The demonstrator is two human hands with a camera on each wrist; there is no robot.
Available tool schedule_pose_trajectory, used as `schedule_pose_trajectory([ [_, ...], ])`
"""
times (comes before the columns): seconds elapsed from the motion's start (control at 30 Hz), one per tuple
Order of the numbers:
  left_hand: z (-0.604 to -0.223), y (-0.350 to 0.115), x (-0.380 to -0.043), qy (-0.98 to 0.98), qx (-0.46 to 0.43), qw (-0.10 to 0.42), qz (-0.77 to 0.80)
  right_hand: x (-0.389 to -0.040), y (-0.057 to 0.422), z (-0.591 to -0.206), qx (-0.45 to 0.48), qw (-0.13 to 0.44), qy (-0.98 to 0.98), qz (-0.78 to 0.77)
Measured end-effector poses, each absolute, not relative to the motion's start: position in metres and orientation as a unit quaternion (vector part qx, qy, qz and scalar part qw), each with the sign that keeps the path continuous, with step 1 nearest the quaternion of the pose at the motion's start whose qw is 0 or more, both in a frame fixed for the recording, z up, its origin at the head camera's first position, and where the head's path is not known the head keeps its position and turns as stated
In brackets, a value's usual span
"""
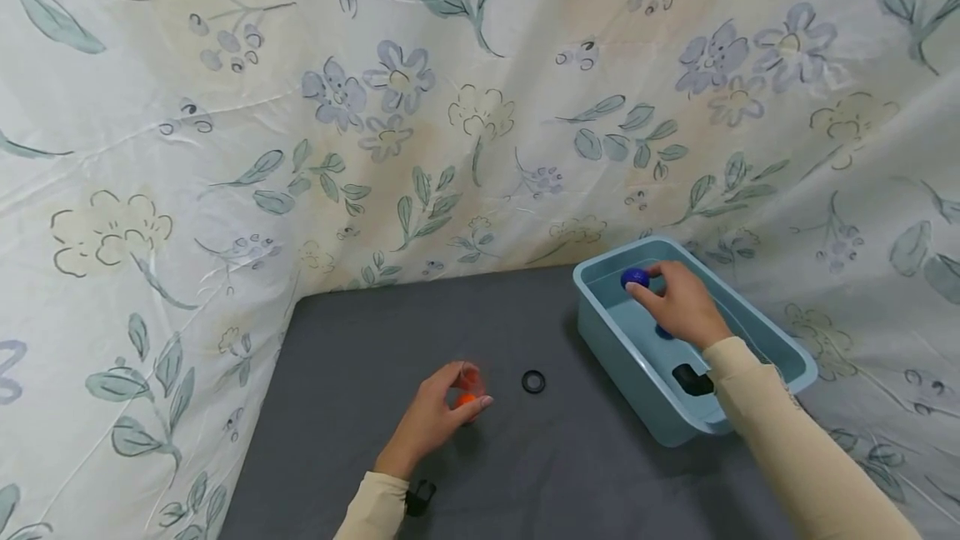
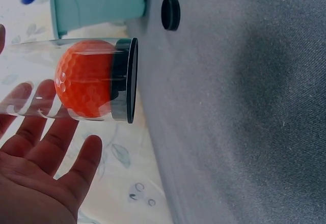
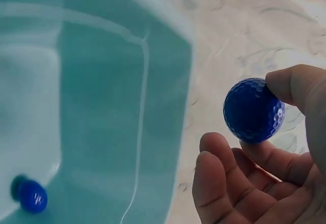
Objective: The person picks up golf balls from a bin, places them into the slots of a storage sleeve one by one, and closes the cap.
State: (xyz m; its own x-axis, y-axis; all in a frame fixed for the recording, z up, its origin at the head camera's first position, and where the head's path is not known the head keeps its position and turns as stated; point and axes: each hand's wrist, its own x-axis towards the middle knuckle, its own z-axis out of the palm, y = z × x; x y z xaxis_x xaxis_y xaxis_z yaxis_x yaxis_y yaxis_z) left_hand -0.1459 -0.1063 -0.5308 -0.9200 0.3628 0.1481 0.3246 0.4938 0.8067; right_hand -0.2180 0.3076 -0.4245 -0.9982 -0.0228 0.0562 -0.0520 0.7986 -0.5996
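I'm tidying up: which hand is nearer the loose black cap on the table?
Left. The left hand, holding the tube, is left of the black cap; the right hand is farther off, over the bin.

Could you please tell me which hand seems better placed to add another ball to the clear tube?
Probably the right hand: it pinches a blue ball, while the left hand holds the clear tube.
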Motion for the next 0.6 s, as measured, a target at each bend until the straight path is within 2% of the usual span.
schedule_pose_trajectory([
  [0.6,-0.531,-0.098,-0.150,0.871,0.195,0.012,0.451,-0.193,0.232,-0.418,0.108,0.058,-0.898,0.422],
])
